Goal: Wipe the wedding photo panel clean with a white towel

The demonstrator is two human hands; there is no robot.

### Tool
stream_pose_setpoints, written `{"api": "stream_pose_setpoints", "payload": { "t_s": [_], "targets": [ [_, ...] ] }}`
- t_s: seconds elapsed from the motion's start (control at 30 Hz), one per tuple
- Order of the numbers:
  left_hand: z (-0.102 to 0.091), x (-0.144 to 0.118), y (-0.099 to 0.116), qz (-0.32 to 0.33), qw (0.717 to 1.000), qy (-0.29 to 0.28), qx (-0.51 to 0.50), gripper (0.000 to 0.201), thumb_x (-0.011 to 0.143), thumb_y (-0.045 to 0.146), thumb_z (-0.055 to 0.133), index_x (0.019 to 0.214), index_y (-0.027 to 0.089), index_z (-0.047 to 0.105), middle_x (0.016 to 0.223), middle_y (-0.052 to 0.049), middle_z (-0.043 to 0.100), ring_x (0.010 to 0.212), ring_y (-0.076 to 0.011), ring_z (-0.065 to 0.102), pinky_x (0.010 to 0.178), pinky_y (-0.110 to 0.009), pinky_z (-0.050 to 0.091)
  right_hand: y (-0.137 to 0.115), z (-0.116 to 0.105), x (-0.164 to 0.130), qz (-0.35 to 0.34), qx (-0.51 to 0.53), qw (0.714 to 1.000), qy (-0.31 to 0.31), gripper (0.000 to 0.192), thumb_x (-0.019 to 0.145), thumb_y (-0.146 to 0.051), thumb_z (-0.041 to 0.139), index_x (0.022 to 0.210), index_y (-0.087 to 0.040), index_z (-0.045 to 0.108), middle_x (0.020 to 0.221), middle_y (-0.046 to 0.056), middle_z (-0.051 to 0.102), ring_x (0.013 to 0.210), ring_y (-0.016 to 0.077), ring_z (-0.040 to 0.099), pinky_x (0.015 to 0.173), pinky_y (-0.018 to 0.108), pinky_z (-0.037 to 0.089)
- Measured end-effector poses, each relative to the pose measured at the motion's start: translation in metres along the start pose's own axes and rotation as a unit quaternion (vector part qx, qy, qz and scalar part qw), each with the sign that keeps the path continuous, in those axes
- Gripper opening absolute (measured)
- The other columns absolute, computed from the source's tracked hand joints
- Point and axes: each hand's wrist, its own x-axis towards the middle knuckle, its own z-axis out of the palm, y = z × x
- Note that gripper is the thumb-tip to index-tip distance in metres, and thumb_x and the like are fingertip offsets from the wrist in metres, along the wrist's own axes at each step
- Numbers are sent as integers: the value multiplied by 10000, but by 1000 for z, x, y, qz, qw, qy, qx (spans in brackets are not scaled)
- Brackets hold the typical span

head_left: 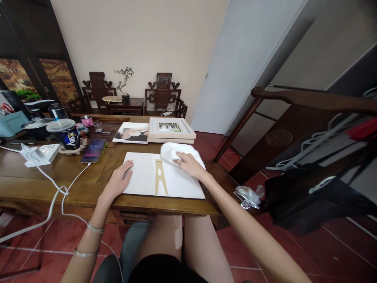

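A white rectangular board [138, 177] lies flat near the front edge of the wooden table, with a tan A-shaped piece [160, 175] on its middle; whether that piece is fixed to it I cannot tell. My left hand [120, 177] rests on the board's left edge, fingers stretched out and holding nothing. At the far right corner, my right hand [188, 163] is closed on a fluffy white cloth [184, 148]. Part of the cloth is bunched under the fingers, and the rest spreads over the board's corner.
Behind the board lie a framed picture [171, 127] and a photo panel [131, 132]. To the left are a phone [93, 151] on a charging cable, a lidded cup [67, 134] and a power strip [44, 154]. A wooden chair [282, 135] stands close on the right.
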Motion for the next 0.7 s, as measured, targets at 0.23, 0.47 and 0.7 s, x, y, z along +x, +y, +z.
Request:
{"api": "stream_pose_setpoints", "payload": {
  "t_s": [0.23,0.47,0.7],
  "targets": [
    [1,0,1,-2,1000,0,5,421,876,336,413,1187,115,592,1326,-129,538,1286,-225,441,1110,-409,299,-19,-31,-60,-9,-28,996,-83,151,787,-234,401,641,-219,434,604,3,463,695,199,490,707,292,371],
    [1,1,0,3,1000,0,8,441,872,329,420,1191,75,588,1317,-155,540,1281,-236,448,1112,-402,294,-32,-58,-101,-9,16,980,-199,119,770,-290,483,733,-203,555,813,36,594,843,213,528,790,297,406],
    [0,1,0,1,1000,-4,7,445,878,339,413,1198,80,581,1330,-152,528,1292,-235,434,1114,-411,285,9,-33,-52,-10,83,991,-105,170,777,-316,451,659,-199,488,736,6,535,799,203,518,781,316,400]
  ]
}}
